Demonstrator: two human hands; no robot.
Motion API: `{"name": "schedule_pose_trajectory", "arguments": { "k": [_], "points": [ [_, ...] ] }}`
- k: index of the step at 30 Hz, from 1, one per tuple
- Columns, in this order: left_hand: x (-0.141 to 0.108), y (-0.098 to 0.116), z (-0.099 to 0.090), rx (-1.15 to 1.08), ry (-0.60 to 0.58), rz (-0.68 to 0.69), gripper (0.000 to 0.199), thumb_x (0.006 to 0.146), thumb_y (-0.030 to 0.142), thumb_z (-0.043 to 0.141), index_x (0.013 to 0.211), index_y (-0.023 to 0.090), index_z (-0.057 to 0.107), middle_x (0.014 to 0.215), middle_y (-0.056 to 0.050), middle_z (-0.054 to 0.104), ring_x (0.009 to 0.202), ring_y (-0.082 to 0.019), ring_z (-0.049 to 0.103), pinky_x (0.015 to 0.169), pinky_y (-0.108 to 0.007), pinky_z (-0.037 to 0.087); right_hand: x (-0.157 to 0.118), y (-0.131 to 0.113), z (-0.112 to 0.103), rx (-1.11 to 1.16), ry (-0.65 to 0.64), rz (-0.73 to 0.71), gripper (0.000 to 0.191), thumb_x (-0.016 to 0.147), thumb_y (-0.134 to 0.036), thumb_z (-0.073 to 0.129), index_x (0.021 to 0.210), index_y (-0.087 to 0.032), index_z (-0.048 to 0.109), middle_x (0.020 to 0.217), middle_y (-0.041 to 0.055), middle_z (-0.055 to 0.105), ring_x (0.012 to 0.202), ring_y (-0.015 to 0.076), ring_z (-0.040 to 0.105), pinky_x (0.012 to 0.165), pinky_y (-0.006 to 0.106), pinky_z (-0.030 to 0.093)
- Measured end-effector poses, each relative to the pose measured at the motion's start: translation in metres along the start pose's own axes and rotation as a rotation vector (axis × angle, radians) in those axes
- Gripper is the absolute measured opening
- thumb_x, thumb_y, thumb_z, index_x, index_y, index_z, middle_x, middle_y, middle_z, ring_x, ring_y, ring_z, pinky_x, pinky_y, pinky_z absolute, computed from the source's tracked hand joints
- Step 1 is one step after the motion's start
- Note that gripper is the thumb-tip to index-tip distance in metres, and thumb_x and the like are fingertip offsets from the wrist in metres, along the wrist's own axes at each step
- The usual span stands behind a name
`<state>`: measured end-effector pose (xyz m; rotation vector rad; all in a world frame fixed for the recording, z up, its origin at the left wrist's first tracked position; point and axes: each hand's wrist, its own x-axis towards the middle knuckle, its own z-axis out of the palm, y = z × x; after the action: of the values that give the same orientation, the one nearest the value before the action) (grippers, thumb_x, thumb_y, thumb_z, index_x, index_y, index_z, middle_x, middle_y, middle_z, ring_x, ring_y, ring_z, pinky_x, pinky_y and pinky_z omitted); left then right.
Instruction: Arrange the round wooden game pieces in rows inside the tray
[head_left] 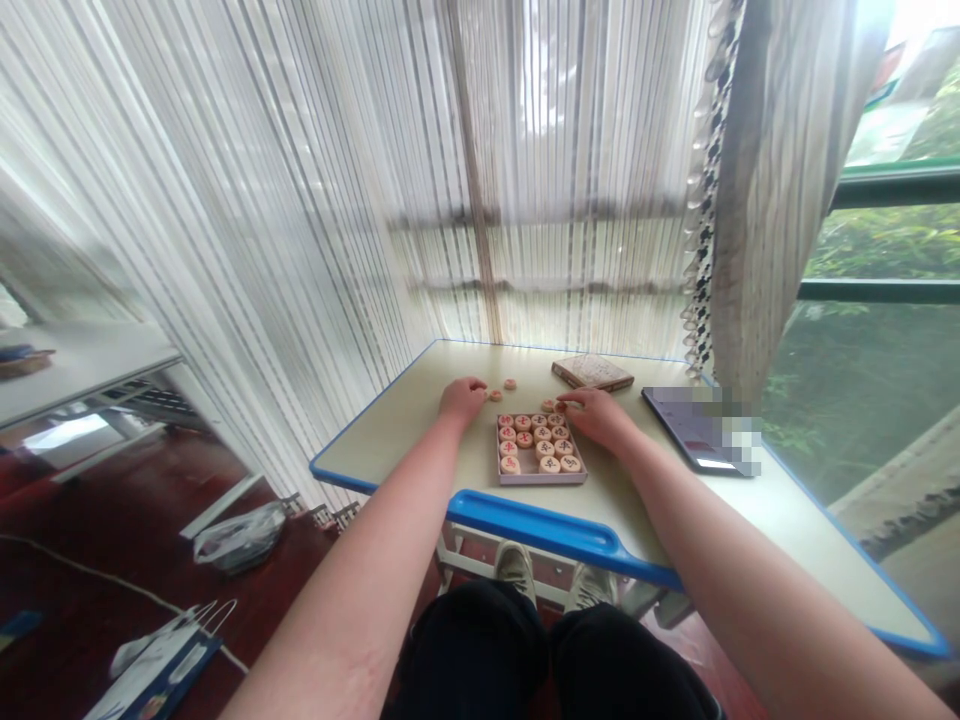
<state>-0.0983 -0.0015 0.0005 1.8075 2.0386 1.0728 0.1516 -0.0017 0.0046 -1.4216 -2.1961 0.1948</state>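
An open square box of round wooden Chinese chess pieces sits on the table, red-marked ones on its left side and dark-marked ones on its right. Bare box floor shows at the near middle. Left of the box's far corner, my left hand has its fingers curled at a Chinese chess piece, partly hidden by them. Two loose red-marked pieces lie beside it, a nearer piece and a farther piece. At the box's far right corner, my right hand pinches another piece, touching a neighbouring piece.
A patterned box lid lies behind my right hand. Further right rests a dark tablet, partly blurred out. The pale table has a blue rim and a blue tray along its front edge. String curtains hang behind it.
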Motion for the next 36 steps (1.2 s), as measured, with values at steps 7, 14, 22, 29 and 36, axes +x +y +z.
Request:
{"name": "schedule_pose_trajectory", "arguments": {
  "k": [7, 14, 22, 29, 36],
  "points": [
    [0.001, -0.001, 0.002, 0.009, 0.003, -0.026, 0.026, 0.070, 0.022, 0.051, 0.088, 0.019, 0.069, 0.088, -0.005, 0.069, 0.084, -0.017, 0.061, 0.075, -0.025, 0.045, -0.001, -0.002, -0.006, 0.031, -0.043, 0.011, 0.032, 0.075, -0.018, 0.046, 0.097, -0.021, 0.069, 0.105, 0.0048, 0.065, 0.097, 0.0185, 0.057, 0.086, 0.027, 0.041],
    [0.004, -0.005, 0.004, 0.016, 0.008, -0.026, 0.026, 0.069, 0.023, 0.050, 0.088, 0.019, 0.069, 0.086, -0.004, 0.069, 0.082, -0.017, 0.061, 0.072, -0.024, 0.044, 0.000, 0.000, -0.008, -0.019, -0.051, 0.020, 0.031, 0.078, -0.036, 0.048, 0.090, -0.019, 0.071, 0.092, 0.0061, 0.068, 0.083, 0.0188, 0.060, 0.072, 0.025, 0.042],
    [0.004, -0.005, 0.004, 0.025, 0.016, -0.020, 0.026, 0.069, 0.021, 0.049, 0.086, 0.019, 0.069, 0.085, -0.004, 0.069, 0.081, -0.017, 0.061, 0.071, -0.024, 0.044, 0.000, 0.001, -0.007, -0.078, -0.022, 0.016, 0.038, 0.082, -0.041, 0.042, 0.075, -0.018, 0.071, 0.083, 0.0085, 0.069, 0.075, 0.0193, 0.060, 0.062, 0.026, 0.039],
    [0.003, -0.005, 0.003, 0.017, 0.021, -0.012, 0.025, 0.069, 0.022, 0.050, 0.086, 0.018, 0.068, 0.086, -0.005, 0.069, 0.081, -0.017, 0.061, 0.072, -0.024, 0.045, 0.001, 0.007, 0.000, 0.008, 0.047, -0.056, 0.030, 0.078, -0.033, 0.051, 0.102, -0.022, 0.066, 0.097, 0.0052, 0.066, 0.085, 0.0187, 0.059, 0.074, 0.027, 0.042],
    [0.002, -0.002, 0.001, 0.022, 0.021, -0.029, 0.025, 0.069, 0.022, 0.051, 0.086, 0.019, 0.068, 0.087, -0.005, 0.069, 0.082, -0.017, 0.061, 0.073, -0.024, 0.045, 0.004, 0.010, 0.005, 0.030, 0.074, -0.084, 0.025, 0.080, -0.029, 0.048, 0.092, -0.020, 0.068, 0.095, 0.0069, 0.065, 0.088, 0.0185, 0.057, 0.080, 0.029, 0.041]
  ]
}}
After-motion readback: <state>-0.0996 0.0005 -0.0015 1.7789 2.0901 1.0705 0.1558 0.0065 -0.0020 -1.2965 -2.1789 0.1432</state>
